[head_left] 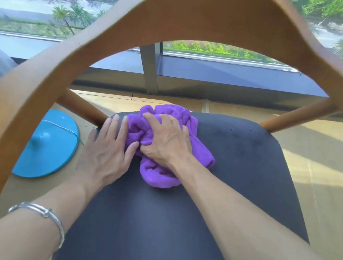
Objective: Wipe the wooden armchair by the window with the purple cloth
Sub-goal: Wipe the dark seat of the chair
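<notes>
Purple cloth (158, 176) lies bunched on the far-left part of the dark seat (224, 175) of the wooden armchair (195, 19), close to where the left back post meets the pad. Right hand (165, 141) sits on top of the cloth, fingers curled into the folds and gripping it, palm pressing down. Left hand (105, 151) lies flat on the seat just beside the cloth, fingers straight and spread, fingertips touching the cloth's left edge and holding nothing.

Progress, as a judgement: task is under way but early to mid. The cloth is on the seat pad only. The curved wooden rail arcs across the near view with no cloth on it, and so do the two slanted posts — no way to tell from here if they are wiped. A few dark specks (242, 131) show on the far-right part of the seat, so that zone likely needs a pass. Arms, legs and the front of the chair are out of view.

Nearby: a blue round base (48, 146) with a thin cord on the floor (318, 162) to the left, the window (32, 6) at the far side, a silver bracelet (45, 214) on the left wrist.
</notes>
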